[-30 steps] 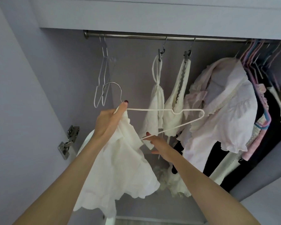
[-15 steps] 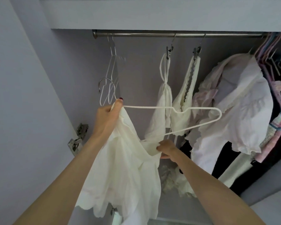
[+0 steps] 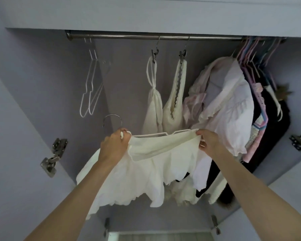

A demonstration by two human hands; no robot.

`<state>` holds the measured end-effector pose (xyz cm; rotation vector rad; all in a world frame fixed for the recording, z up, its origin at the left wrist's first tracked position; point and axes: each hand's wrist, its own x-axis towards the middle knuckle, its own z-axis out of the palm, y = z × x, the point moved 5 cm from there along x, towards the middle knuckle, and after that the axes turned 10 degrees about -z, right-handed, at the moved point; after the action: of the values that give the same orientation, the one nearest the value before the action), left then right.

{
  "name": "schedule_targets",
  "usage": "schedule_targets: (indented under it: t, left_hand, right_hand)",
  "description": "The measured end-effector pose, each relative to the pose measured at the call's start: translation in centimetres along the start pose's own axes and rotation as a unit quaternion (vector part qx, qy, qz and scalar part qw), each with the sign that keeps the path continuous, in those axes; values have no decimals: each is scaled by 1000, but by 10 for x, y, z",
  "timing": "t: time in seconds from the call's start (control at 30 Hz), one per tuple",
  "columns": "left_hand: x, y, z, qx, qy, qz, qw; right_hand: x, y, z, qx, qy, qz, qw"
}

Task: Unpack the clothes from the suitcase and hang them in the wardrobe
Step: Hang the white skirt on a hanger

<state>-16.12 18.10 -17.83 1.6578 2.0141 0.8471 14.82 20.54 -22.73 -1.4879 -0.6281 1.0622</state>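
We are viewing the white skirt (image 3: 146,167) stretched between two raised hands, below the rail. The left hand (image 3: 114,146) is gripping the waistband together with the neck of the white hanger (image 3: 156,134); the right hand (image 3: 209,140) is pinching the waistband's other end. Beyond, white tops (image 3: 165,110) and empty hangers (image 3: 90,91) are hanging from the rail (image 3: 129,36).
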Motion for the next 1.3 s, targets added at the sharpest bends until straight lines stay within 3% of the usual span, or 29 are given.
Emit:
schedule_targets:
  t: [0.13,0.23,0.3,0.4,0.5,0.57,0.63,0.73,0.77,0.8,0.87,0.9,0.93,0.97,1.07,1.17,1.3]
  left_hand:
    - [-2,18,12,73,18,41,996]
    - [1,23,16,90,26,56,994]
    - [3,25,19,123,34,68,989]
    - [3,26,20,164,33,73,983]
    - [4,24,13,137,40,60,988]
    - [7,22,4,77,45,38,995]
    - [11,19,0,28,36,15,999]
    - [12,12,0,-5,11,-10,1000]
    - [12,9,1,-16,7,-20,1000]
    - [12,6,2,-26,6,-29,999]
    - [13,4,3,-42,3,-39,998]
    - [13,5,3,-49,2,-40,998]
    - [13,7,2,-56,2,-36,998]
    - [14,9,0,-65,3,-28,997]
    - [16,13,-8,-106,-3,-14,994]
    - [21,1,-14,-115,6,-13,993]
    - [29,-25,-24,-137,43,-31,989]
  right_hand:
    - [7,-22,0,-136,27,-90,986]
    - [-8,-38,17,-337,-7,-212,917]
    - [-30,-51,37,-412,-37,-289,863]
    - [-46,-59,60,-412,-61,-344,842]
    - [-58,-61,75,-380,-76,-375,842]
    - [-62,-56,86,-364,-167,-336,853]
    - [-65,-45,92,-333,-286,-240,866]
    - [-59,-33,90,-285,-362,-143,876]
    - [-58,-32,88,-345,-374,-164,845]
    - [-56,-29,87,-443,-379,-203,787]
    - [-53,-24,87,-613,-349,-303,641]
    - [-51,-23,87,-657,-312,-348,592]
    - [-49,-23,85,-674,-275,-377,573]
    - [-47,-22,83,-657,-252,-395,591]
    - [-49,-29,73,-503,-217,-411,728]
    - [-49,-52,56,-454,-101,-463,754]
    - [-31,-75,23,-429,1,-419,800]
